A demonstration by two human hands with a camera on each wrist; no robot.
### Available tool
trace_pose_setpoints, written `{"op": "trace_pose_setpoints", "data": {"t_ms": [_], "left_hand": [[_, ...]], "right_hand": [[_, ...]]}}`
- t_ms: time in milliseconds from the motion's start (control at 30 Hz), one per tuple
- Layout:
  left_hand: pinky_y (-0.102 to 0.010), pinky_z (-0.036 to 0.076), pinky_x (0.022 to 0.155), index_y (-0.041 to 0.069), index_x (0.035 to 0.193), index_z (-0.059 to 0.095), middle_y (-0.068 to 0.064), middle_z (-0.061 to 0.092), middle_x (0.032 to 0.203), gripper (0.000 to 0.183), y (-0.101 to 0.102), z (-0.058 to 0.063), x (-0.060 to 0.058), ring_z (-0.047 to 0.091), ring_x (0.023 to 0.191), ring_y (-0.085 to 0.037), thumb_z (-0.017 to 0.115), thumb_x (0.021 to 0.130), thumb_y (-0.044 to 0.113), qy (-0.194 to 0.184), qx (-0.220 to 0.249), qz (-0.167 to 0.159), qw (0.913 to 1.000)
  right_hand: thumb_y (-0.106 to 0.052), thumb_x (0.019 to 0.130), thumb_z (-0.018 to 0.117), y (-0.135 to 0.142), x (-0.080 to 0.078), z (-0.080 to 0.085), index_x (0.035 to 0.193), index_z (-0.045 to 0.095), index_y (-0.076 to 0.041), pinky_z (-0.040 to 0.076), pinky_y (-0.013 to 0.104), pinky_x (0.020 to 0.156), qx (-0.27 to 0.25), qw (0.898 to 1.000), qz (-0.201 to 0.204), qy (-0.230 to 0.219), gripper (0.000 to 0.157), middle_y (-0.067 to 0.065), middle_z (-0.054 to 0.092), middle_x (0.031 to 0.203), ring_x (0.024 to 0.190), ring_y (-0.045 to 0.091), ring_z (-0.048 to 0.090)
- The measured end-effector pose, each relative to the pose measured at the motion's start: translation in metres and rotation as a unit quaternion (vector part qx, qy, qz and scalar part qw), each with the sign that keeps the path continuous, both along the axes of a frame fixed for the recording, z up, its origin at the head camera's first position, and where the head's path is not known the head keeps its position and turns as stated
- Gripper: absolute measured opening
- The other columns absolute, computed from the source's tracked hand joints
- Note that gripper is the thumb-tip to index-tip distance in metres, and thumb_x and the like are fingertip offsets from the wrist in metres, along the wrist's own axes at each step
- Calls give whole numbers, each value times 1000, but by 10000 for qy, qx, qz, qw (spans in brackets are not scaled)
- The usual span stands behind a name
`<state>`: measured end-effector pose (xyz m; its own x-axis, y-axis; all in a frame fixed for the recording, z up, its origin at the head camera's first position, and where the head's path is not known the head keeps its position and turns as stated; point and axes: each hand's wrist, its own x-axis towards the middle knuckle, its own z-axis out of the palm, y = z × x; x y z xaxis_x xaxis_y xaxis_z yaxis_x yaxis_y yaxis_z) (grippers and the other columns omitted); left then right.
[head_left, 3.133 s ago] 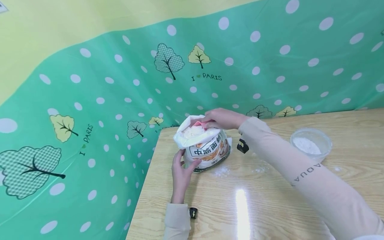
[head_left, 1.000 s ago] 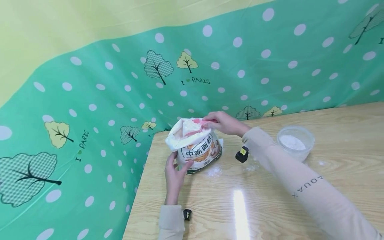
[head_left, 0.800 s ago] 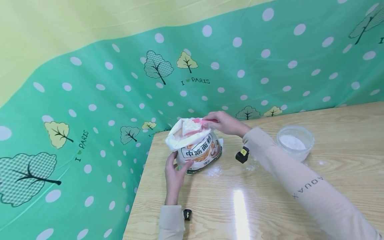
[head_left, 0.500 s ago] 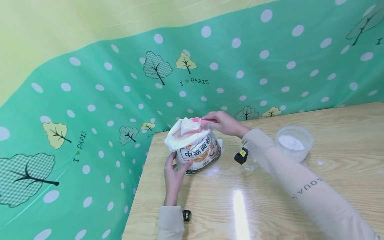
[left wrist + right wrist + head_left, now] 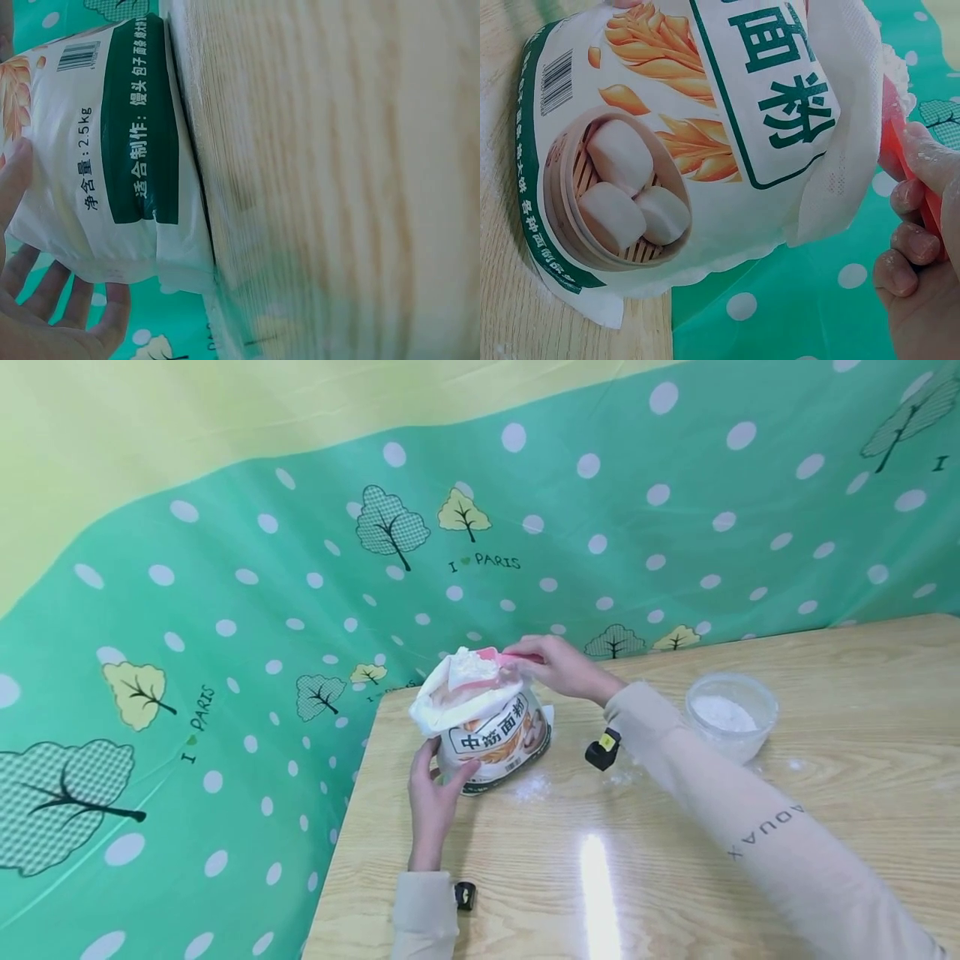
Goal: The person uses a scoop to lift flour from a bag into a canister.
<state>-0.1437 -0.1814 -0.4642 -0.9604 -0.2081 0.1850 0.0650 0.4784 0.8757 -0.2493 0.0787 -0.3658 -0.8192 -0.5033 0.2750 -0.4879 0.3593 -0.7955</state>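
A white flour bag (image 5: 495,752) stands on the table, its top rolled outward around the mouth. My left hand (image 5: 432,797) holds its near left side, thumb on the printed front and fingers round the side, as the left wrist view shows too. With the right hand (image 5: 557,665) I grip the red-pink handle of a scoop (image 5: 478,683). Heaped white flour (image 5: 467,663) fills the scoop, which sits level with the bag's mouth and hides part of the opening. In the right wrist view, flour dusts the right hand's fingers (image 5: 904,271).
Right of the bag, behind the right forearm, a clear round plastic bowl (image 5: 767,710) holds some flour. Flour dust (image 5: 532,787) lies scattered on the wooden table (image 5: 525,877). A green dotted cloth (image 5: 315,610) hangs along the back and left edges.
The scoop has come up from inside the bag, heaped with flour, and has risen slightly further over the last second. The left hand stays on the bag. The head view has shifted a little.
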Motion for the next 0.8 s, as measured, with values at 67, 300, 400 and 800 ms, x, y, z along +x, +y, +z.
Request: {"op": "trace_pose_setpoints", "data": {"t_ms": [67, 300, 400, 800], "left_hand": [[-45, 47, 104, 18, 142, 52, -4, 53, 141, 78, 0, 0, 0, 47, 132, -22, 85, 75, 41, 5, 3, -3, 10000], [-45, 47, 103, 18, 141, 52, -4, 54, 140, 77, 1, 0, 0, 48, 131, -22, 85, 75, 40, 26, 8, -4, 10000], [-45, 47, 104, 18, 141, 52, -4, 53, 141, 78, 2, 1, -1, 47, 131, -22, 85, 75, 42, -5, -13, 0, 10000], [-45, 47, 104, 17, 141, 52, -5, 53, 141, 77, 1, 1, 2, 47, 132, -23, 85, 75, 40, 6, -15, 42, 10000]], "right_hand": [[-15, 99, 60, 1, 0, 1, 130, 63, -4, 56, 33, 85, -14, 10000, -1, -21, 33, 8, 66, 105, 91, 20, 60], [-15, 99, 59, 3, 2, 1, 130, 63, -4, 56, 33, 86, -45, 10000, -63, -7, 33, 8, 66, 103, 91, 20, 60], [-15, 100, 59, 5, 3, 3, 129, 64, -4, 56, 34, 86, -61, 9999, -94, 56, 32, 7, 66, 103, 90, 20, 60], [-22, 100, 60, 14, 6, 4, 128, 65, -4, 48, 33, 78, 22, 9995, -260, 200, 34, 12, 65, 96, 89, 21, 47]]}}
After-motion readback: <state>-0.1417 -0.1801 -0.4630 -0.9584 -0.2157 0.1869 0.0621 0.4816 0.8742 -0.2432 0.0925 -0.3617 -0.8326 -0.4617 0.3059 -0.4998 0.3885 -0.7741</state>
